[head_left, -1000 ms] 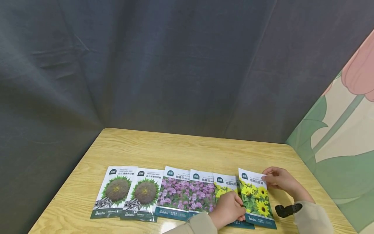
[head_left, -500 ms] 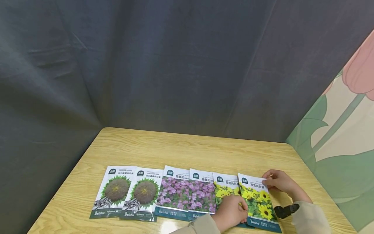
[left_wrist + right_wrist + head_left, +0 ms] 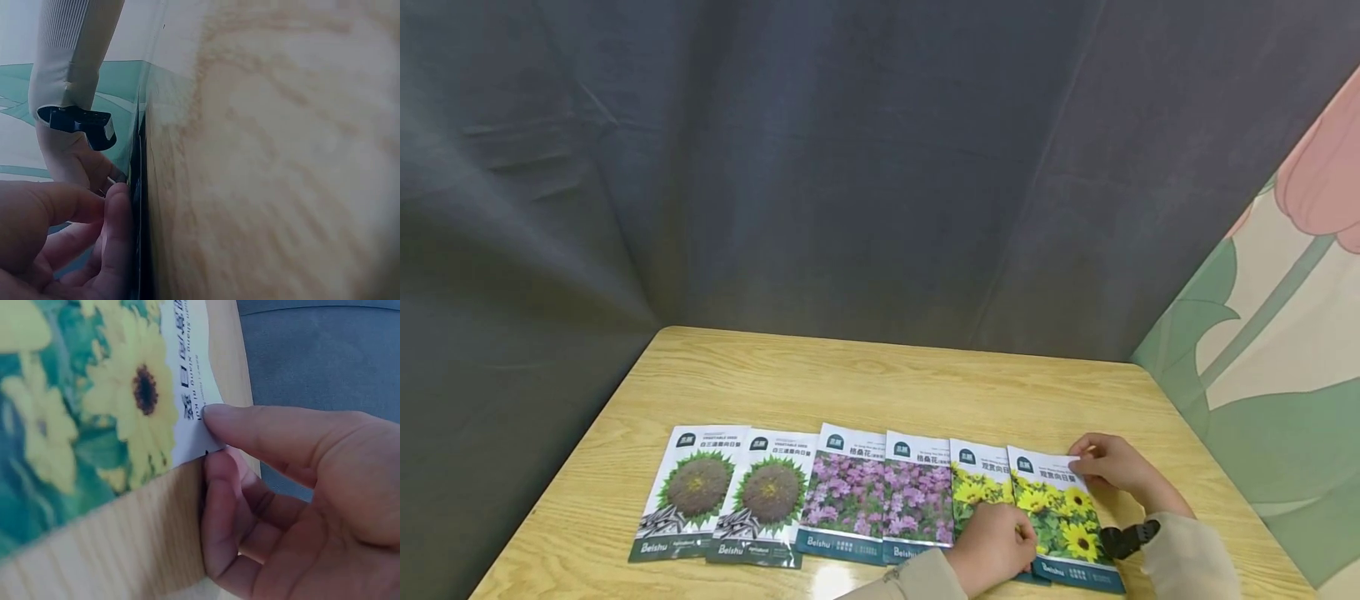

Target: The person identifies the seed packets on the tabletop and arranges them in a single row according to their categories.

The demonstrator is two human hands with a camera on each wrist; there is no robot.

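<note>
My right hand point(image 3: 1116, 467) pinches the top right corner of the rightmost seed packet point(image 3: 1060, 500), printed with yellow sunflowers. In the right wrist view the thumb point(image 3: 234, 422) lies on its white printed front, with curled fingers beneath the corner. My left hand point(image 3: 996, 546) rests on a matching yellow sunflower seed packet point(image 3: 972, 479), covering its lower part, beside the left edge of the rightmost one. Close up in the left wrist view, the left fingers point(image 3: 115, 234) are curled, the thumb against the index finger, right at a dark packet edge.
Leftward in the row lie two purple-flower seed packets point(image 3: 846, 492) and two seed packets with a large sunflower head point(image 3: 696, 492), edges close or overlapping. They lie on a wooden table point(image 3: 865, 375). A grey-blue curtain point(image 3: 850, 167) hangs behind; a flower-patterned wall point(image 3: 1277, 358) stands at right.
My right hand has brought the rightmost packet down and turned it to lie in line with the row, then shifted it slightly left. The left hand has moved slightly right.
</note>
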